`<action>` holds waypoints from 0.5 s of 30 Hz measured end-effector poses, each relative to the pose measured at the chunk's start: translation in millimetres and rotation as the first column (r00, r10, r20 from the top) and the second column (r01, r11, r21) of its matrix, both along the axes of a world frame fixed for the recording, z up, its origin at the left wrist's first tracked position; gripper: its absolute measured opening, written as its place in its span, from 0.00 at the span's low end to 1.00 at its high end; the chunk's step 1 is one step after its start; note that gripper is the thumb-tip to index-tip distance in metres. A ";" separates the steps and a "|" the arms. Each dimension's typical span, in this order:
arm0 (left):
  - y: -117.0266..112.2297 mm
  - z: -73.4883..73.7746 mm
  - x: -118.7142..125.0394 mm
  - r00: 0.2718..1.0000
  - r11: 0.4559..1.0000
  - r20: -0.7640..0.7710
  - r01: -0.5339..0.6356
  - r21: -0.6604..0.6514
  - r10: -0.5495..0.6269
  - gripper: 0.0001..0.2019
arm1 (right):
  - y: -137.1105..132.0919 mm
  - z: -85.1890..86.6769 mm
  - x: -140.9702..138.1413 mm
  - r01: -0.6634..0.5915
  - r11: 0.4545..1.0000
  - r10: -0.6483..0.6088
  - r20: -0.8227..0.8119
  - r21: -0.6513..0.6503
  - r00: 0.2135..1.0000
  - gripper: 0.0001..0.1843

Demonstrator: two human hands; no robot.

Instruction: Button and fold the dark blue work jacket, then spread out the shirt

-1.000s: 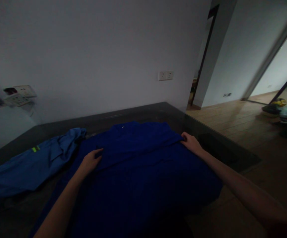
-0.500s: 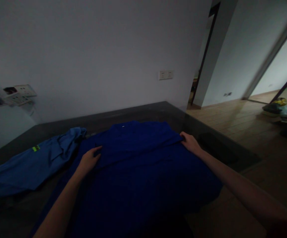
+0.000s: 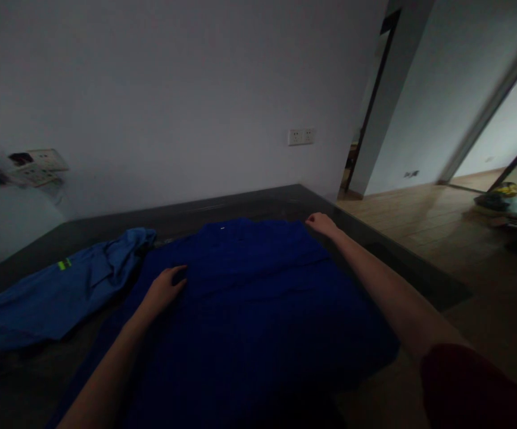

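Observation:
A dark blue shirt (image 3: 240, 286) lies spread over a dark table, its collar at the far side with a small white label. My left hand (image 3: 164, 290) rests on the left part of the shirt, thumb and fingers apart, holding nothing. At the far right shoulder corner, my right hand (image 3: 321, 223) has its fingers pinched together on the shirt's edge. Faint creases run across the chest of the cloth. The near part of the shirt is in deep shadow.
A lighter blue garment (image 3: 68, 292) with a yellow-green strip lies at the left on the dark table (image 3: 280, 199). Behind stands a white wall with a socket plate (image 3: 301, 137). Bags and other items (image 3: 511, 202) sit on the wooden floor at the right.
My right hand has moved away from me and slightly left, from the shirt's right side to its far shoulder corner. The large fold across the chest has flattened. My left hand has barely moved.

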State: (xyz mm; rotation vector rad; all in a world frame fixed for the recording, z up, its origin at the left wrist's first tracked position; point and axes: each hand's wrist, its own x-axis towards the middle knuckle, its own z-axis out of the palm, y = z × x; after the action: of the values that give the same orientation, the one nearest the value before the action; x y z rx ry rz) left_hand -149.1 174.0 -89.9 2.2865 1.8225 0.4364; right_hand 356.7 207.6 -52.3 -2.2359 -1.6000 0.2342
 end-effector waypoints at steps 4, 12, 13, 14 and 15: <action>-22.3 19.4 17.0 0.979 0.962 -0.152 -0.095 0.255 0.137 0.22 | 41.6 -16.9 -12.9 0.094 0.993 -0.098 -0.054 -0.065 0.994 0.18; -82.6 33.2 198.5 0.607 0.597 -0.053 0.792 0.130 -0.793 0.18 | 72.3 -20.8 1.8 0.059 0.998 -0.064 -0.334 -0.027 0.940 0.15; -84.1 29.3 227.2 0.544 0.531 -0.086 0.836 0.139 -0.835 0.18 | 73.3 -21.9 1.8 0.052 0.999 -0.047 -0.379 0.003 0.924 0.15; -83.4 25.2 254.4 0.522 0.504 -0.127 0.850 0.153 -0.843 0.19 | 74.2 -23.2 1.6 0.048 0.998 -0.025 -0.426 0.043 0.904 0.16; -80.8 21.3 279.3 0.531 0.506 -0.160 0.845 0.174 -0.832 0.20 | 75.2 -24.7 1.2 0.046 0.995 0.000 -0.469 0.086 0.883 0.16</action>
State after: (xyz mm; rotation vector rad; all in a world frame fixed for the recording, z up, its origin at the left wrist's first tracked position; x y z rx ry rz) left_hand 130.3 93.3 -68.6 2.9911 0.4452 0.4053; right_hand 358.0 282.8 -77.0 -1.9297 -1.2893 0.6278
